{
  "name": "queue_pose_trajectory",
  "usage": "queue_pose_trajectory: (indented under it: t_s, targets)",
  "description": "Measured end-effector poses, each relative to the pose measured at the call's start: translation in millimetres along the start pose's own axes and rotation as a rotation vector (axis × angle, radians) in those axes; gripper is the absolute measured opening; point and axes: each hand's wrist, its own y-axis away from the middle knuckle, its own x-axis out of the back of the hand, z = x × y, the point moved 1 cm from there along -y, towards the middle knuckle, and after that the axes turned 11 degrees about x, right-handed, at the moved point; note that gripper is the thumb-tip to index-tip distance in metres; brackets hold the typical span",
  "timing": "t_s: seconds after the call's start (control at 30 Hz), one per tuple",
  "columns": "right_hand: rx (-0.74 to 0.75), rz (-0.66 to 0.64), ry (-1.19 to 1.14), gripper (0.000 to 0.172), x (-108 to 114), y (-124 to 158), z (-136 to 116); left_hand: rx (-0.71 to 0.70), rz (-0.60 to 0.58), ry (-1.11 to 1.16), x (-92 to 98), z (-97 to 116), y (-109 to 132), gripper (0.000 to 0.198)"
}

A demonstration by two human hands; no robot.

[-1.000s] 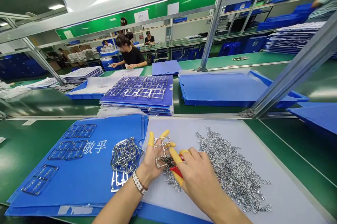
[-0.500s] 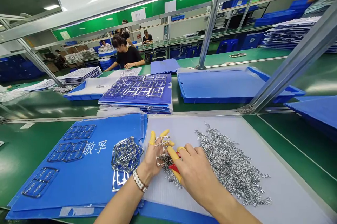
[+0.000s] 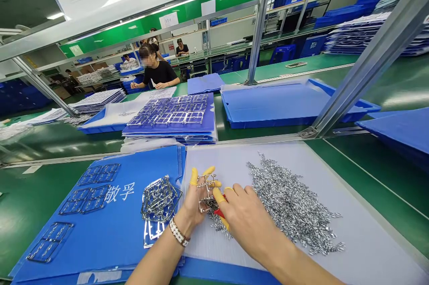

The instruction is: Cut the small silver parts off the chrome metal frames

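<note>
My left hand (image 3: 195,196), in yellow finger cots, grips a small shiny metal frame (image 3: 208,182) with thin crossbars above the pale sheet. My right hand (image 3: 246,215), also in yellow finger cots, is closed around red-handled pliers (image 3: 219,212) at the frame's lower right. Their jaws are mostly hidden by my fingers. Small loose metal pieces (image 3: 219,227) lie beneath my hands. To the right spreads a large heap of similar silvery pieces (image 3: 291,204). Left of my left wrist, a tangled stack of metal frames (image 3: 161,198) rests on a blue sheet (image 3: 114,231).
Several separate frames (image 3: 50,241) lie along the blue sheet's left side. Beyond stand a stack of blue sheets bearing frames (image 3: 170,115) and a blue tray (image 3: 268,106). A slanted metal post (image 3: 365,61) rises at right. A co-worker in black (image 3: 159,73) sits across the bench.
The head view has shifted slightly. My hands keep nearly the same hold on the frame and pliers. Across the bench, the co-worker's hand has come up from the table.
</note>
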Motion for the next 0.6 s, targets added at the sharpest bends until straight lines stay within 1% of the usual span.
queue_pose_trajectory:
  t_s: [0.07,0.13,0.23,0.37,0.47,0.6]
  targets:
    - [-0.016,0.017,-0.007,0.027,0.7,2.4,1.3,0.002,-0.044,0.026,0.3,-0.9,-0.5,0.076]
    - [-0.040,0.032,-0.032,0.031,2.8,4.1,4.8,0.006,-0.060,0.048,1.0,-2.2,-1.0,0.075]
    - [-0.086,0.044,-0.070,0.034,6.4,2.9,12.2,0.015,-0.019,0.032,1.0,-4.1,-0.6,0.075]
    - [-0.137,0.021,-0.073,0.034,5.4,-3.9,17.7,0.034,0.031,-0.022,-1.9,-6.3,1.9,0.074]
    - [-0.129,-0.005,-0.077,0.028,-0.4,-7.5,17.3,0.055,0.044,-0.027,-2.7,-8.0,2.0,0.077]
    - [-0.120,-0.034,-0.071,0.019,-5.1,-9.2,16.4,0.063,0.026,-0.012,-0.7,-9.1,-0.5,0.079]
